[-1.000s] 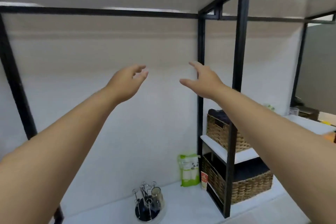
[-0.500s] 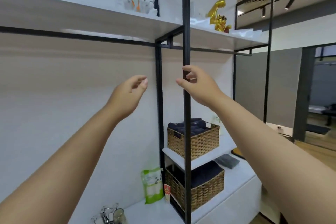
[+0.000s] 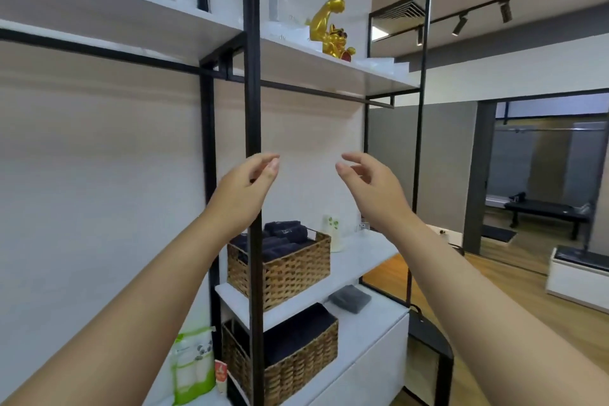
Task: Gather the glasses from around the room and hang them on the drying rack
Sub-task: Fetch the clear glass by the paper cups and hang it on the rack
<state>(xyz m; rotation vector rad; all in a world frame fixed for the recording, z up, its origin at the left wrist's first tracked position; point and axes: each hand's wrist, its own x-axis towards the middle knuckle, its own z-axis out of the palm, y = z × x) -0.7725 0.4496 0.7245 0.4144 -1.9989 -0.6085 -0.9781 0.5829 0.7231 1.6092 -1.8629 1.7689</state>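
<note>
Fingers of left hand (image 3: 242,198) & right hand (image 3: 375,191) loosely curled, thumbs apart, both empty, raised side by side in front of black-framed shelf unit (image 3: 252,92). Black upright post crosses just behind left hand. Upper wicker basket (image 3: 290,269) w/ dark rolled towels sits below hands; lower wicker basket (image 3: 296,362) under it. Green packet (image 3: 192,366) leans at wall bottom left, gold figurine (image 3: 331,31) on top shelf. No glasses or drying rack visible, so can't tell their orientation

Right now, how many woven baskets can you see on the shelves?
2. The upper basket sits on the small middle shelf, full of dark towels; the lower basket sits beneath it. The black post partly covers both.
</note>
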